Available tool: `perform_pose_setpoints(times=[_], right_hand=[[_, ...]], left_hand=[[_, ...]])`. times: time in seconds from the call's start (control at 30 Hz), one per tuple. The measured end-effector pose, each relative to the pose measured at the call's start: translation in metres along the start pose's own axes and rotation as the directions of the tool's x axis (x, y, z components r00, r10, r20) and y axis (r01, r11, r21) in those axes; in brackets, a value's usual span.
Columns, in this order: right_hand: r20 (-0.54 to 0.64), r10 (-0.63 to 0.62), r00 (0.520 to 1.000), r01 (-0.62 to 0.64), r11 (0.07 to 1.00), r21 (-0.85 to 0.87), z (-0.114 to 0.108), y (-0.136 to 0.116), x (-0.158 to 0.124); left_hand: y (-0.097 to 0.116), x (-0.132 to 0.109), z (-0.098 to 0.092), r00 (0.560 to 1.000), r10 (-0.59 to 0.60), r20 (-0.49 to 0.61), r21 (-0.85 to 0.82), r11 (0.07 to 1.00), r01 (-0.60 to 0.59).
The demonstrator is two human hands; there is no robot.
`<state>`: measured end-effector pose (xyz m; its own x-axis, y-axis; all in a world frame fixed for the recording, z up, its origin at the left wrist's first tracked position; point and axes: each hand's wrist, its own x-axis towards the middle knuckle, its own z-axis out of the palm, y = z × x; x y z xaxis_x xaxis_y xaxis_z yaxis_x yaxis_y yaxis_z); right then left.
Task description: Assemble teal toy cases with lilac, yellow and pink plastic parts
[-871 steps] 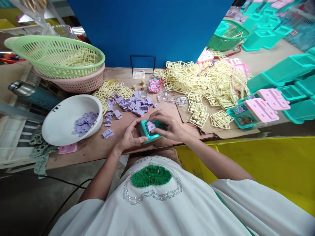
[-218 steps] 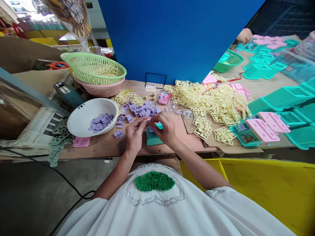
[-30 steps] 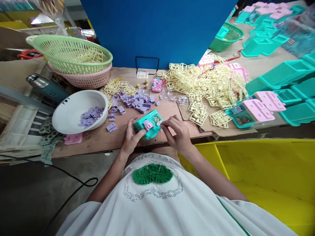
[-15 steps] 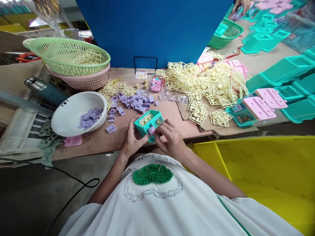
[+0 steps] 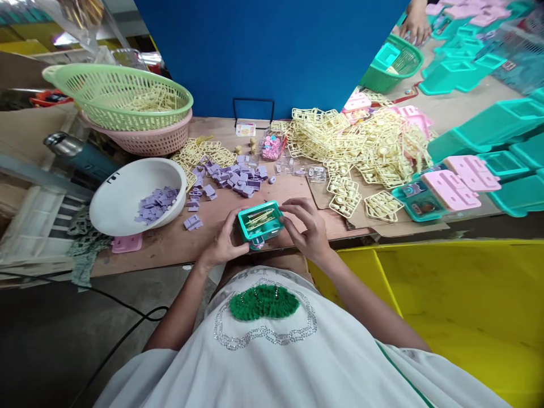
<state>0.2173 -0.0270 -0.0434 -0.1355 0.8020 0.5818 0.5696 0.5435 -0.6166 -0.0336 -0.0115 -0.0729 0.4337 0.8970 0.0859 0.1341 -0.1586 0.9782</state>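
A small teal plastic box (image 5: 274,231) is tilted so that its open top faces me, just over the table's front edge. Inside lie cream plastic frames of parts (image 5: 260,219), and a lilac-and-pink decorated piece (image 5: 257,242) sits on its near side. My left hand (image 5: 223,241) grips the box by its left side, thumb along the near face. My right hand (image 5: 308,229) is beside the right rim, fingers curved and spread, with thumb and index fingertips touching or nearly touching the box. Loose lilac plastic pieces (image 5: 238,180) lie beyond the hands.
On the left stand a white bowl (image 5: 106,198) of lilac pieces, stacked baskets (image 5: 127,119) and a flask (image 5: 79,156). Cream part frames (image 5: 378,147) heap at right. Teal boxes with pink lids (image 5: 453,190) and a co-worker's hand (image 5: 416,25) are farther right. A yellow bin (image 5: 459,294) is below.
The box has turned and tipped, so its opening faces me more. My right fingers have let go of the lilac piece on the front and moved out to the right rim.
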Motion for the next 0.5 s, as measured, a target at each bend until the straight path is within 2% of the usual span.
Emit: perform_pose_setpoints(times=[0.2,0.33,0.43,0.5], right_hand=[[0.182,-0.106,0.978,0.116,0.992,-0.046,-0.006,-0.008,0.026],[0.293,-0.135,0.947,0.154,0.987,-0.042,-0.005,-0.009,0.032],[0.310,-0.135,0.941,0.152,0.988,-0.032,-0.005,-0.005,0.030],[0.296,-0.114,0.948,0.146,0.985,-0.088,-0.004,-0.001,0.028]], left_hand=[[0.000,0.000,-0.003,1.000,0.005,-0.001,0.026,1.000,-0.005],[-0.002,-0.001,-0.004,1.000,0.027,-0.010,0.044,0.999,-0.026],[-0.001,-0.003,-0.004,1.000,0.029,-0.011,-0.051,0.998,-0.030],[0.001,-0.005,-0.003,1.000,0.026,0.003,-0.091,0.996,-0.025]])
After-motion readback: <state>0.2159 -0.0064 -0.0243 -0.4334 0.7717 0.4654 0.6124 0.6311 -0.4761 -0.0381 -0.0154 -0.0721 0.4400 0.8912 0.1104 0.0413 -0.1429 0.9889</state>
